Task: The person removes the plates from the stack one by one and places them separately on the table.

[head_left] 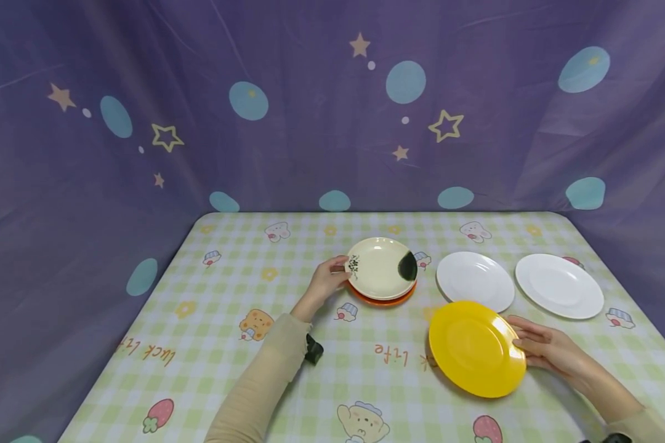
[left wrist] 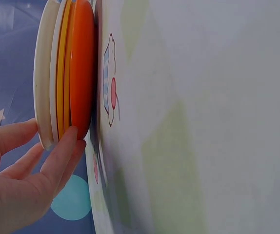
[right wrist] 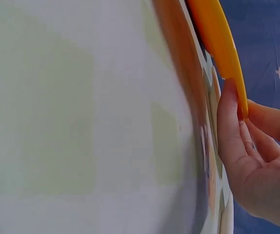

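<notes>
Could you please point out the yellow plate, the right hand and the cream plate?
Yellow plate [head_left: 475, 349], head view: middle of its visible face.
Right hand [head_left: 554, 352], head view: middle of the hand.
Cream plate [head_left: 380, 269], head view: middle of its upper face.

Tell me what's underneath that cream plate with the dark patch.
Beneath the cream plate, the left wrist view shows a whitish edge, yellow edges, then an orange plate lowest. Their upper faces are covered, so any patterns there cannot be seen.
</notes>
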